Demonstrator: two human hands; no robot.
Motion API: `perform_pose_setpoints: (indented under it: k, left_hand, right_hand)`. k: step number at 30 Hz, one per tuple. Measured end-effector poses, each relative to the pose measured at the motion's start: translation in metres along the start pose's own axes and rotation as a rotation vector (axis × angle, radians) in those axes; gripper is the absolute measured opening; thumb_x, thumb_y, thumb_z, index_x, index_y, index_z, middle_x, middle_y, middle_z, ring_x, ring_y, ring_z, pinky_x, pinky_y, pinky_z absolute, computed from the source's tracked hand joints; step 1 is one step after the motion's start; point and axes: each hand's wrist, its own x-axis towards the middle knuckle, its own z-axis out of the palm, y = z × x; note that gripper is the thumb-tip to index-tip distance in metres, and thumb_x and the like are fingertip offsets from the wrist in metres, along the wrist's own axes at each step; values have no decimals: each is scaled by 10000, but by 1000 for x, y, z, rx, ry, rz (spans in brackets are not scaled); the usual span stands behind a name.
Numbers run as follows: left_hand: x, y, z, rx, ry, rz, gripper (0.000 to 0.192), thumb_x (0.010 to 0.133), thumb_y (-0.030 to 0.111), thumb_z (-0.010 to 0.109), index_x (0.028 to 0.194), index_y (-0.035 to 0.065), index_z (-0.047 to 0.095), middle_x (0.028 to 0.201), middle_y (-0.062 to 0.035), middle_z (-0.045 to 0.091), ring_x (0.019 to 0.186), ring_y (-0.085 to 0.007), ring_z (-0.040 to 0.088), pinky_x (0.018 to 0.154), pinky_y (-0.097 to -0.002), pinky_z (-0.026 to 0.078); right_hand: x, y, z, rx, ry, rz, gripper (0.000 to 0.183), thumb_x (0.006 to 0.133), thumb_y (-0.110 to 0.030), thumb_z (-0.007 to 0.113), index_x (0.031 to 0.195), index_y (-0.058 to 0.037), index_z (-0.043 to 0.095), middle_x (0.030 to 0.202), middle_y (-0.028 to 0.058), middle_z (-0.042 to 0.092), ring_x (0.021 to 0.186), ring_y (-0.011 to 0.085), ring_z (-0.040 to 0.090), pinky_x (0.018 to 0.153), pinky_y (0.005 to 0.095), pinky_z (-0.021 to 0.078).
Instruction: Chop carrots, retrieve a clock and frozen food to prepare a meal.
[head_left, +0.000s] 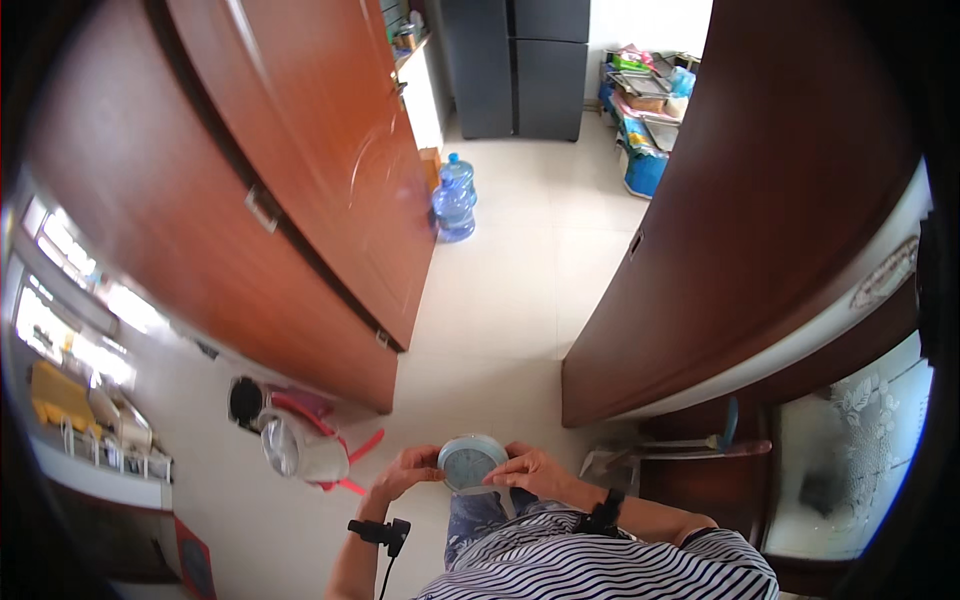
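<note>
Both hands hold a round, shallow pale blue-green container (472, 463) in front of my waist. It has a raised rim and a flat, faintly patterned face turned up toward me; whether that face is a lid cannot be told. My left hand (411, 469) grips its left side, thumb over the rim and fingers behind. On the right side, my right hand (527, 472) supports the container from behind, its thumb and a fingertip near the front edge. A black strap with a small device (381, 534) circles the left wrist, and another black strap (602, 514) circles the right.
A reddish-brown wooden door (315, 150) stands ajar at left; a dark wooden panel (705, 210) flanks the doorway. Blue water jugs (454, 208) stand beyond, before a dark refrigerator (517, 75). Left of me is a pale cylindrical object (319, 454) with red legs or bars around it.
</note>
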Motion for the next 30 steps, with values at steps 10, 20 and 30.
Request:
perform_pose_setpoints:
  k: [10,20,30]
  left_hand:
    - [160,126,-155,143,-290,28,405,820,65,687,1197,-27,572,1070,-68,647,979,-145,602,885,-300,491]
    - [369,246,-188,283,-411,39,458,812,115,723,1219,-30,571,1087,-72,650,996,-152,607,884,-304,505]
    - [581,382,-177,329,-431,42,417,817,150,724,1169,-35,600,1017,-64,666,924,-132,621,846,-284,510]
  right_hand:
    - [159,-45,-65,22,251,-75,208,881,-259,669,1026,-128,740,1029,107,527,988,224,545,873,320,456]
    - [254,-59,-202,254,553,-90,246,882,-277,665,1031,-94,733,1059,95,564,1013,202,537,871,329,443]
    - [313,-120,-393,323,898,-68,312,872,-278,658,1030,-14,707,1164,144,594,1071,207,552,925,317,441]
